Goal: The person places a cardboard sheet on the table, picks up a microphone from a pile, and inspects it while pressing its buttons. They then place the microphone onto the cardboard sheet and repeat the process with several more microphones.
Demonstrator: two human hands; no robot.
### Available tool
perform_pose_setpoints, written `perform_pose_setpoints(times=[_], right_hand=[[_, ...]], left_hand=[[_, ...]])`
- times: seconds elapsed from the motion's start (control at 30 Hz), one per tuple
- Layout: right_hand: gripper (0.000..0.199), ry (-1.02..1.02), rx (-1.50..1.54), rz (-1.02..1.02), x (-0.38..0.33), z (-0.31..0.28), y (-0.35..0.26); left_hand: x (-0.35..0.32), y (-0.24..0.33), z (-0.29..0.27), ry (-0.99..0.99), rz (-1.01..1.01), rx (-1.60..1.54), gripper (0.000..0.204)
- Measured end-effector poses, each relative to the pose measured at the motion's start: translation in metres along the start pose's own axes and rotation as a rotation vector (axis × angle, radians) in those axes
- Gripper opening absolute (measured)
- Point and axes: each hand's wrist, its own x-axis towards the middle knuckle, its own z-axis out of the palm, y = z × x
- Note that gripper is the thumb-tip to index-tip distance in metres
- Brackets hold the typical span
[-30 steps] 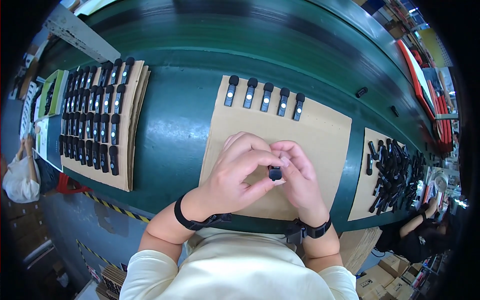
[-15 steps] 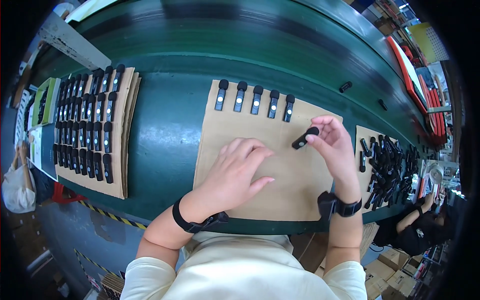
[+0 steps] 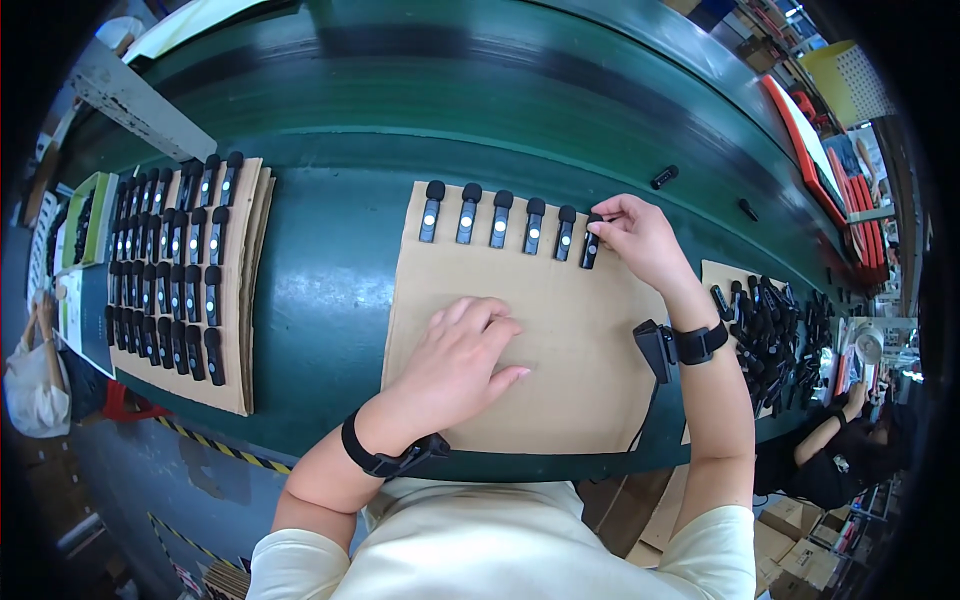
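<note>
My right hand (image 3: 640, 238) pinches a small black wireless microphone (image 3: 590, 252) by its foam-topped end. This microphone lies at the right end of a row along the far edge of a brown cardboard sheet (image 3: 560, 350). Several like it fill the rest of the row, foam tops pointing away from me, each with a pale round spot; one is the microphone (image 3: 498, 228) near the middle. Over the left part of the sheet, my left hand (image 3: 455, 355) rests with fingers loosely spread and nothing in them.
At the left, stacked cardboard (image 3: 240, 340) bears rows of similar microphones beside a green bin (image 3: 90, 215). Loose microphones form a pile (image 3: 765, 330) at the right. Two stray ones, including this microphone (image 3: 664, 178), lie farther back. A co-worker (image 3: 840, 450) sits at the far right.
My right hand has moved away from me and slightly left, bringing the tilted microphone down upright in line at the row's right end. My left hand has shifted slightly left and nearer me.
</note>
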Motion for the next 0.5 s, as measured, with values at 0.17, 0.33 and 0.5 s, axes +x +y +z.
perform_pose_setpoints(times=[0.17,0.33,0.5], right_hand=[[0.022,-0.003,-0.075,0.012,0.004,0.001,-0.005],[0.021,0.011,-0.161,-0.025,0.008,-0.006,-0.012],[0.02,0.297,-0.414,-0.293,0.044,-0.027,0.028]], left_hand=[[0.0,0.001,0.0,-0.003,0.002,0.0,0.038],[-0.001,0.0,-0.001,-0.007,-0.008,0.002,0.038],[0.0,0.0,-0.001,-0.009,-0.011,0.006,0.039]])
